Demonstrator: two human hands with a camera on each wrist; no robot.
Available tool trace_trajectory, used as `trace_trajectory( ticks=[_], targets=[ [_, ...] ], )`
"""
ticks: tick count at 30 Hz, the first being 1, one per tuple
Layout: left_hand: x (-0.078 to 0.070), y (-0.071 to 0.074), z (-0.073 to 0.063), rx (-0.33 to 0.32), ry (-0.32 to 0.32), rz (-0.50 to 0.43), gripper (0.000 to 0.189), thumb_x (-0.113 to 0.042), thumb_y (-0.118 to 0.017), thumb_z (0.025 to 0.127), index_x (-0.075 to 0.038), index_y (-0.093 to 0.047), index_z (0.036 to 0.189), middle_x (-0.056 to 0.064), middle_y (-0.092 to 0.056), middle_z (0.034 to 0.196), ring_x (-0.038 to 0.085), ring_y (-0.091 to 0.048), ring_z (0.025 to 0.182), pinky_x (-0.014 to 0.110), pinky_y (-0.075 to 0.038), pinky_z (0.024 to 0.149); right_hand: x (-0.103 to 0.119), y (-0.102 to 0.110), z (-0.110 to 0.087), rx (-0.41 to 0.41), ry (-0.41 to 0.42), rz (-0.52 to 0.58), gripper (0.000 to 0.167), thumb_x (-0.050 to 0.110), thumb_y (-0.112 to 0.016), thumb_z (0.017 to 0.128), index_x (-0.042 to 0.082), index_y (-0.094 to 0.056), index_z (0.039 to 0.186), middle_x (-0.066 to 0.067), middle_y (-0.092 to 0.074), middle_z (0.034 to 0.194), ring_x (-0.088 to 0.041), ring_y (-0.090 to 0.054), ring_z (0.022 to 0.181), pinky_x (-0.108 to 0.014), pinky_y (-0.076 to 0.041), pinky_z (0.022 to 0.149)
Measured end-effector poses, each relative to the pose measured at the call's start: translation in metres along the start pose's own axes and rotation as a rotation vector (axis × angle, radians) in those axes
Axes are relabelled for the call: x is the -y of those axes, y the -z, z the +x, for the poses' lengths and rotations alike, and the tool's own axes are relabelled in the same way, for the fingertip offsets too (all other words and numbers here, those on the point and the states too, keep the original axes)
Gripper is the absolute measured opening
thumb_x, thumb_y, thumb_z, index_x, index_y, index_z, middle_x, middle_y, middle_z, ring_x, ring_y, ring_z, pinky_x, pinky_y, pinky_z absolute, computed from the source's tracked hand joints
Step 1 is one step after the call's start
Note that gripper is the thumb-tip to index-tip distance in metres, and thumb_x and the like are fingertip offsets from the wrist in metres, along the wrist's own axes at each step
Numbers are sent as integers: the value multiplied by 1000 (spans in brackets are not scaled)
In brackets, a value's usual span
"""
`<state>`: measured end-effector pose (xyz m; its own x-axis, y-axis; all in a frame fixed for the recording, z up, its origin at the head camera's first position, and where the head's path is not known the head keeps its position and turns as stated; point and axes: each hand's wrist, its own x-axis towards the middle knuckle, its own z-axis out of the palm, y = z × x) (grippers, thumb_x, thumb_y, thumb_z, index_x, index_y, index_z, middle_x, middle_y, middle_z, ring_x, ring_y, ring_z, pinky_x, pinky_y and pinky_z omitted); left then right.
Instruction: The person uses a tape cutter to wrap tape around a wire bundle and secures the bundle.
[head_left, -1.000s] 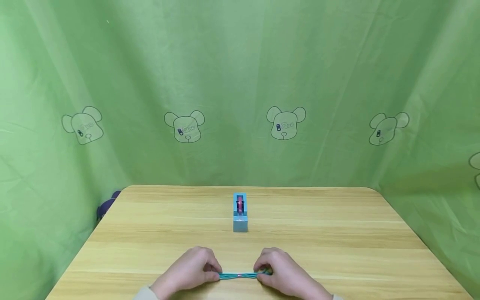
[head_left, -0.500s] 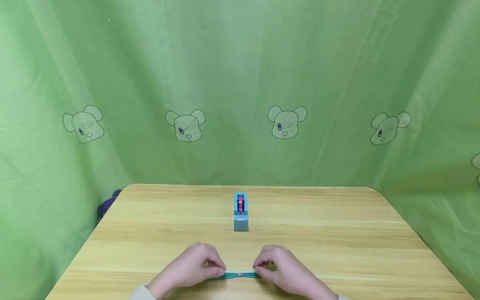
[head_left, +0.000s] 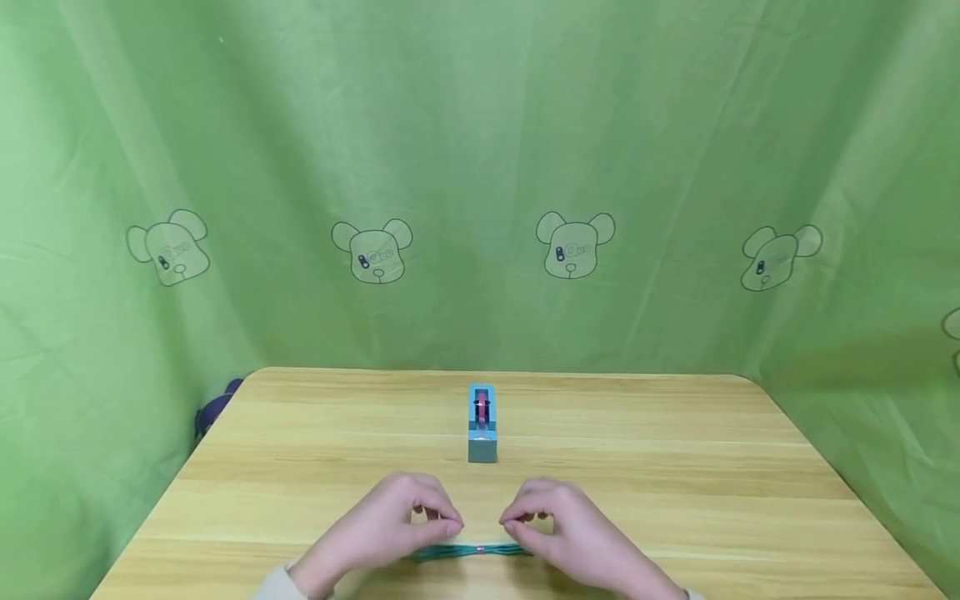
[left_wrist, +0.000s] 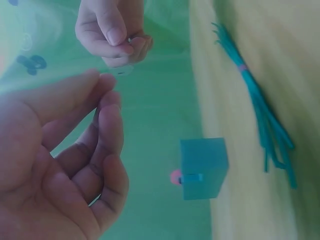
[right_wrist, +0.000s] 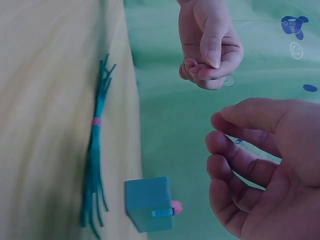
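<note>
A bundle of thin teal strands (head_left: 461,551) lies on the table near its front edge, wrapped around the middle with a narrow pink band (left_wrist: 242,67). Its strand ends fan apart in both wrist views. Above its left part is my left hand (head_left: 386,521), fingers bent loosely toward the thumb and nothing visible between them. My right hand (head_left: 566,529) hovers over the other end in a similar loose curl, also holding nothing I can see. Both wrist views show the bundle apart from the hands. In the head view, the hands cover parts of its ends.
Beyond the hands, at mid-table, stands a blue tape dispenser (head_left: 482,446) with a pink roll core. The wooden table (head_left: 675,467) has a green curtain (head_left: 465,125) behind and beside it. A purple object (head_left: 216,410) shows past the left edge.
Both hands have let go of the teal bundle and risen above it, their fingertips drawing closer together. The bundle stays in place on the table.
</note>
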<state>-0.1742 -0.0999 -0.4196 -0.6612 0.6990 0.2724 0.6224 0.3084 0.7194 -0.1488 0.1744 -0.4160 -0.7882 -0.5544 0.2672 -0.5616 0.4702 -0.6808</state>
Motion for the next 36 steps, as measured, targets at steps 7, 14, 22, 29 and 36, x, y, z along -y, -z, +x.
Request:
trace_trajectory(
  ticks=[7, 14, 22, 29, 36],
  targets=[
    [-12, 6, 5, -49, -11, -20, 15, -31, -65, 97, -23, -78, 97, -18, -67, 93, 2, -62, 88, 30, -53, 79, 9, 10, 1, -49, 38, 21, 14, 19, -66, 97, 28, -75, 101, 20, -64, 93, -6, -59, 84, -27, -52, 70],
    [-26, 15, 9, -103, -26, -40, 18, -30, -62, 98, -21, -77, 102, -14, -68, 97, 6, -63, 91, 29, -52, 81, 17, 20, 4, -108, 47, 5, 17, 27, -60, 100, 27, -75, 107, 16, -67, 94, -7, -60, 83, -27, -51, 68],
    [-34, 22, 14, -212, -31, -34, 20, -29, -60, 99, -20, -76, 108, -10, -68, 101, 10, -62, 94, 30, -53, 79, 19, 28, 11, -172, 63, 29, 21, 21, -55, 103, 24, -74, 111, 14, -68, 97, -11, -62, 85, -29, -52, 72],
    [-39, 22, 22, -292, -98, -54, 25, -21, -53, 103, -17, -71, 120, -5, -69, 117, 15, -63, 108, 38, -52, 90, 21, 33, 16, -244, 84, 27, 24, 13, -51, 104, 18, -72, 114, 13, -69, 104, -13, -65, 96, -35, -54, 82],
    [-36, 25, 30, -397, -69, 71, 31, -20, -49, 105, -12, -65, 130, 0, -62, 132, 18, -54, 125, 44, -42, 104, 16, 37, 21, -291, 51, 38, 29, 14, -44, 107, 14, -67, 125, 3, -68, 117, -18, -64, 107, -38, -53, 89]
  ],
)
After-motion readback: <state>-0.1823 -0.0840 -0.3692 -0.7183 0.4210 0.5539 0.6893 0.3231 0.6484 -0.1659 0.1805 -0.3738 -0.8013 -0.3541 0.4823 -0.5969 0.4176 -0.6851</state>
